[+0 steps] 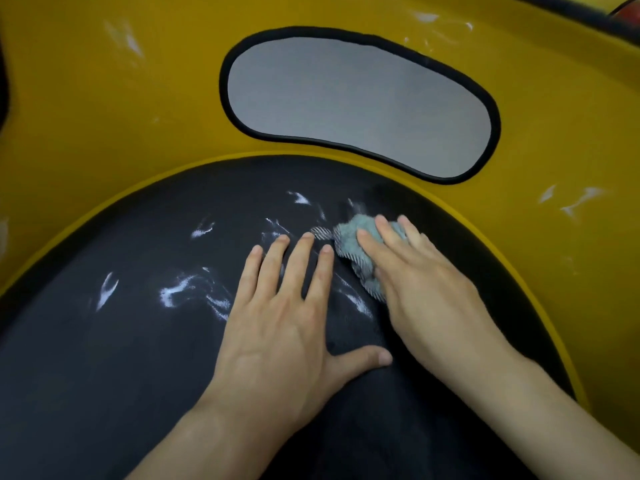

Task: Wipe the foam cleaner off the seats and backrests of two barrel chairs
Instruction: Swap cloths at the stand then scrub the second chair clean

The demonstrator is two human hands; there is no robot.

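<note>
A black round seat cushion [104, 358] fills the lower view, streaked with white foam [176, 289] on its left and middle. Behind it curves the yellow backrest [104, 109] of the barrel chair, with faint foam smears [575, 200] at the right. My right hand [415, 282] presses a bunched teal cloth [349, 237] onto the seat near its back edge. My left hand [280, 320] lies flat on the seat beside it, fingers spread, holding nothing.
An oval cut-out with a black rim [360, 109] opens through the backrest, showing grey floor behind. A dark edge and something red show at the top right corner [623, 10].
</note>
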